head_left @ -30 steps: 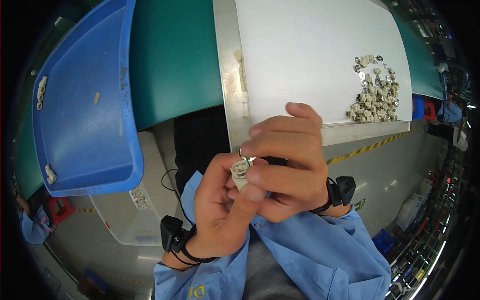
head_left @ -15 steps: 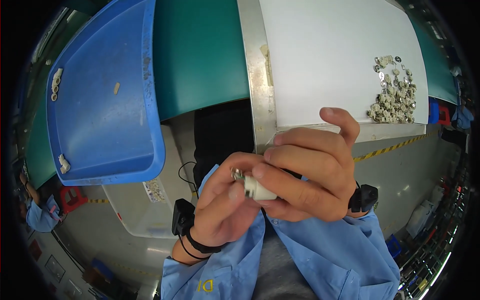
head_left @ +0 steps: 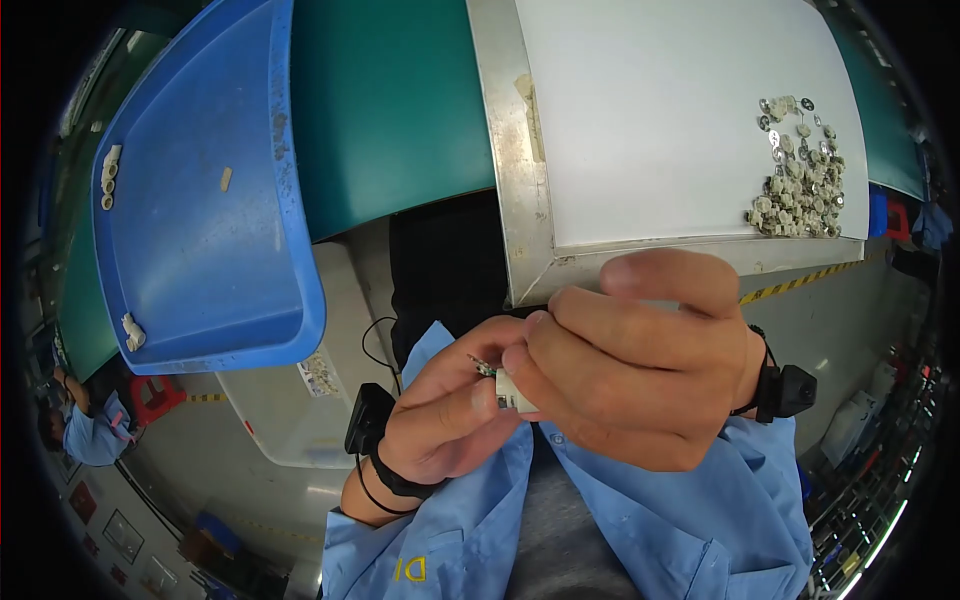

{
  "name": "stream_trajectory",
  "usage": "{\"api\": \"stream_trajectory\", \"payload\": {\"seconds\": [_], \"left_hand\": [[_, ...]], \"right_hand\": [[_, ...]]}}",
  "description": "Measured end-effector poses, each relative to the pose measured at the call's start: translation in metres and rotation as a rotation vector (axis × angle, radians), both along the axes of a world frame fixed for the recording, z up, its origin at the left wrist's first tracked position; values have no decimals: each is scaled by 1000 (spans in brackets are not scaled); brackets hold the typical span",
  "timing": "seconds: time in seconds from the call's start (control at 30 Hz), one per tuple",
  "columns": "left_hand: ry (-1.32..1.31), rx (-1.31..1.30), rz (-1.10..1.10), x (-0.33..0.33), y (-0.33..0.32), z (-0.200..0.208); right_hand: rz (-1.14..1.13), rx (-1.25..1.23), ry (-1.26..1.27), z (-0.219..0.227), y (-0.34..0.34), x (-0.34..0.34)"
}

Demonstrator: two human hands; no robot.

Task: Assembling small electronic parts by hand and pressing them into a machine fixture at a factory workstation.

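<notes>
A small white cylindrical plastic fitting (head_left: 512, 393) is between my two hands, with a small metal piece (head_left: 483, 367) showing at its left end. My left hand (head_left: 445, 415) is closed on it, the thumb pressed against the left end near the metal. From the other side my right hand (head_left: 640, 375) grips the fitting with curled fingers, which hide its right part. Both hands are in front of my body, short of the near edge of a white work surface (head_left: 650, 130).
A blue tray (head_left: 200, 260) at left holds a few white plastic parts (head_left: 110, 175). A heap of small cream and metal parts (head_left: 800, 190) lies on the white surface's right side. A metal frame (head_left: 515, 170) edges that surface, beside a green tabletop (head_left: 395, 110). Below stands a translucent bin (head_left: 300, 430).
My right hand has turned over the fitting, so its back now faces up and covers more of the fitting. The left hand keeps its hold with little movement.
</notes>
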State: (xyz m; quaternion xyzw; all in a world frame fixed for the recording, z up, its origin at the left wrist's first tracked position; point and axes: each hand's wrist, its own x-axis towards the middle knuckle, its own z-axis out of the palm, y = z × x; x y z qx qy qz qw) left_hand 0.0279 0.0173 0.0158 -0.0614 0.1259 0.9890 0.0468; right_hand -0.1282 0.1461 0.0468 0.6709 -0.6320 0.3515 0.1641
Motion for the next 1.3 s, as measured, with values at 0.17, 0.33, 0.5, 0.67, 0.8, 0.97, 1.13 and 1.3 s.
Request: {"api": "stream_trajectory", "payload": {"seconds": [0.17, 0.33, 0.5, 0.67, 0.8, 0.97, 1.13, 1.3], "left_hand": [[-43, 4, -2, 1, 6, 4], [-69, 18, 37, -5, 11, 9], [-41, 51, 48, -11, 15, 1], [-73, -517, 68, -18, 14, 13], [-47, -604, 143, -33, 12, 19], [106, -564, 37, -25, -10, 11], [52, -807, 165, 8, -31, 16], [-110, -931, 236, 36, -41, 17]], "right_hand": [[97, -56, -31, -6, 0, -4], [127, -102, -52, -10, -2, -8], [128, 42, -24, 3, 1, -21], [101, 188, -208, 22, -1, -31], [111, 235, -379, 49, -2, -57], [-233, 244, -428, 54, -9, -187], [-766, 289, -523, 40, -6, -367], [-1049, 306, -413, -2, 9, -484]]}}
